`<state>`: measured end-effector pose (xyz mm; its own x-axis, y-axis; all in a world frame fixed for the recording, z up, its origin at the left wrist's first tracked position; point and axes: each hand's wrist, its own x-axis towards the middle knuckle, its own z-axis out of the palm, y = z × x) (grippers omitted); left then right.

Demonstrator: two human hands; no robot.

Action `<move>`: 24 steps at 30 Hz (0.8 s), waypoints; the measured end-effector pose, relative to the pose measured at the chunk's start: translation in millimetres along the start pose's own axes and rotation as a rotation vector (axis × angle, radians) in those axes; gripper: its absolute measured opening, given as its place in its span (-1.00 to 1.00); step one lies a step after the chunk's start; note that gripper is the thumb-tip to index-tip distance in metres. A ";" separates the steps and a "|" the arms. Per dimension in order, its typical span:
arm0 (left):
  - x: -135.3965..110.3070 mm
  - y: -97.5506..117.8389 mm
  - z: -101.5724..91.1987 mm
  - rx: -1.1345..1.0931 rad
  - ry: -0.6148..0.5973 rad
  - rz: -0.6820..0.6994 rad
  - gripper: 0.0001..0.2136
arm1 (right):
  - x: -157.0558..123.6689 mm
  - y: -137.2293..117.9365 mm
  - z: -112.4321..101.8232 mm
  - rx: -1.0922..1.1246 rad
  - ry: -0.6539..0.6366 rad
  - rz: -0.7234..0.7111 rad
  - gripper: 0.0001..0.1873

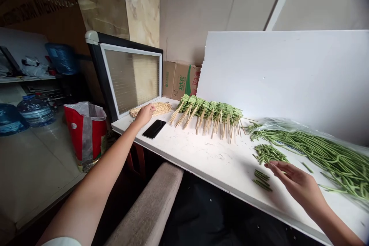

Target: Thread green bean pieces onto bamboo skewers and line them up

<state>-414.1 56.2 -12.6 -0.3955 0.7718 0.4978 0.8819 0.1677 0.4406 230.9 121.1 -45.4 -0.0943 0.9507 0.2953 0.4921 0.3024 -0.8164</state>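
My left hand (145, 114) reaches to the far left of the white table, its fingers pinched at a pile of thin bamboo skewers (163, 108). At the right, my right hand (298, 184) has thumb and forefinger tips together beside a heap of cut green bean pieces (268, 153); anything between them is too small to make out. Several bean pieces lie side by side in a small row (261, 180) left of that hand. Along the table's back lie skewered bean bundles (213, 109), their bare sticks pointing toward me.
A black phone (154, 128) lies near the table's front edge. Long uncut beans (317, 150) in clear plastic cover the right side. A white board (276, 73) and a cardboard box (180, 78) stand behind. A red bag (73, 134) sits on the floor at left.
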 end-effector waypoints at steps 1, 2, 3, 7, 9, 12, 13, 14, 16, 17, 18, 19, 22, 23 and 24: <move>-0.4 19.7 2.4 -0.031 0.007 0.047 -0.76 | -2.1 -5.4 2.3 0.078 0.014 0.008 -0.51; -2.5 41.0 5.3 -0.076 0.017 0.101 -0.76 | -3.9 -11.4 4.5 0.150 0.038 0.024 -0.49; -6.6 63.5 8.5 -0.164 0.050 0.182 -0.77 | -5.3 -17.8 6.6 0.220 0.052 0.039 -0.46; -41.1 155.4 20.7 -0.357 0.112 0.452 -0.87 | -7.0 -47.0 9.3 0.458 0.067 0.054 -0.48; -63.8 195.7 25.5 -0.407 0.146 0.532 -0.87 | -7.3 -61.9 5.9 0.609 0.088 0.049 -0.54; -92.6 244.4 31.6 -0.478 0.134 0.624 -0.89 | -11.0 -79.7 -4.9 0.784 0.110 0.032 -0.63; -99.4 257.6 33.4 -0.499 0.129 0.640 -0.89 | -13.4 -83.4 -9.5 0.833 0.104 0.035 -0.65; -104.6 269.4 35.0 -0.515 0.110 0.658 -0.89 | -16.1 -85.9 -14.3 0.878 0.091 0.043 -0.67; -111.2 289.6 37.4 -0.542 0.070 0.687 -0.89 | -22.2 -87.8 -24.2 0.945 0.082 0.044 -0.67; -113.1 298.0 38.1 -0.549 0.044 0.696 -0.88 | -25.1 -87.7 -28.9 0.966 0.081 0.042 -0.67; -114.6 305.4 38.6 -0.554 0.022 0.696 -0.87 | -27.7 -87.4 -33.3 0.983 0.084 0.038 -0.67; -115.9 311.8 38.9 -0.558 0.003 0.690 -0.86 | -29.9 -87.3 -37.3 1.000 0.087 0.033 -0.67; -121.0 324.8 39.2 -0.565 -0.021 0.640 -0.85 | -34.4 -89.3 -46.4 1.055 0.081 0.030 -0.69; -123.4 327.2 39.3 -0.564 -0.029 0.625 -0.85 | -35.5 -90.8 -48.4 1.071 0.075 0.029 -0.70; -126.0 328.7 39.6 -0.561 -0.038 0.611 -0.85 | -36.4 -92.6 -49.7 1.079 0.065 0.029 -0.71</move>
<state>-64.3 38.4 39.9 0.1296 0.6492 0.7495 0.6755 -0.6111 0.4125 231.8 55.1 44.1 -0.0328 0.9627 0.2686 -0.5313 0.2108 -0.8206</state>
